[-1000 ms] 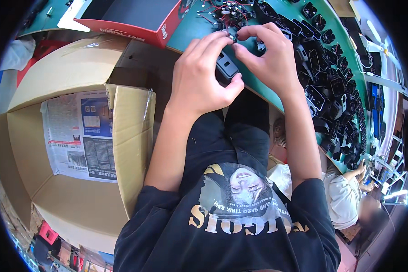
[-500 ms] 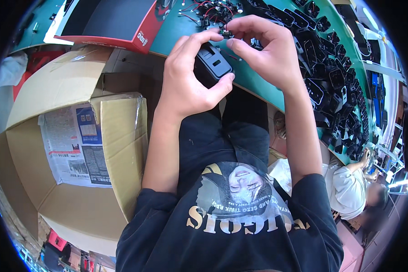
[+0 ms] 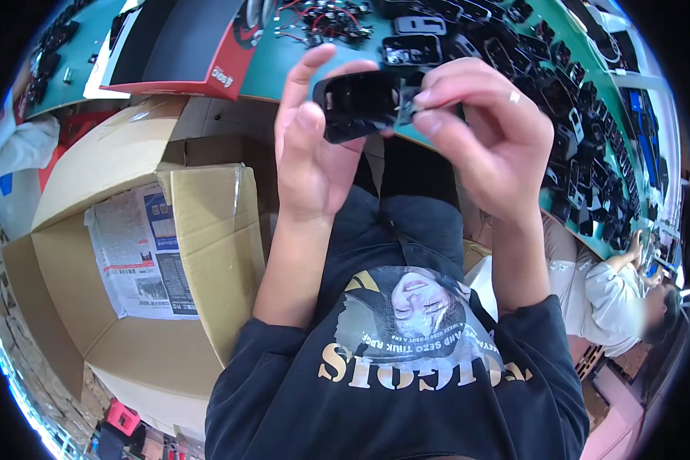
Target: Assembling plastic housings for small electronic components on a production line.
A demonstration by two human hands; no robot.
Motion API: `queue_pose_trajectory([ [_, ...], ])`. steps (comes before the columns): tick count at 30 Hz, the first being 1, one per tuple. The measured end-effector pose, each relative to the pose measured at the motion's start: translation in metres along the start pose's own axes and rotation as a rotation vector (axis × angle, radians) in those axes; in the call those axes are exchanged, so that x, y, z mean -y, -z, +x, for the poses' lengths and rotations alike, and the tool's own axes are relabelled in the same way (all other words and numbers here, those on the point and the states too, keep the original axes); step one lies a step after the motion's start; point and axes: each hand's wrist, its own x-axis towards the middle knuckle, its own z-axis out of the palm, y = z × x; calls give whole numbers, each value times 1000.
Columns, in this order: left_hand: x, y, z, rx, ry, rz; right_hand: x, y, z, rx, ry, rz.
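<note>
My left hand (image 3: 305, 165) is closed round a glossy black plastic housing (image 3: 360, 103), lifted near the table's front edge. Its thumb presses the near side while the other fingers wrap behind. At the right end of the housing, my right hand (image 3: 494, 130) pinches a small part (image 3: 408, 106) between thumb and fingertips. The part looks like a little circuit board, but blur and the fingers hide most of it. Beyond the hands, a heap of small black parts with red wires (image 3: 326, 21) lies on the green table (image 3: 272, 65).
Many black housings (image 3: 567, 115) cover the table to the right. A red box with a dark inside (image 3: 226, 69) sits at the far left. Nearer, an open cardboard box (image 3: 218, 230) holds newspaper (image 3: 134, 253). Another person (image 3: 617, 299) sits at the right.
My left hand has turned the housing so its glossy face shows. My right hand has drawn back from the wired heap and brought the small part to the housing's right end.
</note>
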Motion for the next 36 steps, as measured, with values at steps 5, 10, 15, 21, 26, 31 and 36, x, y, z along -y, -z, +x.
queue_pose_trajectory([
  [5,4,-17,-18,31,394,-222,19,19,-8,121,286,-374],
  [10,13,-42,-35,-78,535,-98,31,34,-29,141,336,-573],
  [15,25,-35,-44,67,599,-120,36,44,-49,124,299,-660],
  [21,46,-48,-60,130,368,-19,58,57,-77,-43,14,-321],
  [26,68,-45,-63,216,107,127,62,46,-106,-113,-196,-287],
  [31,67,-53,-66,344,-44,422,50,42,-125,-221,-431,167],
  [36,71,-84,-73,425,-118,582,35,41,-148,-370,-403,614],
])
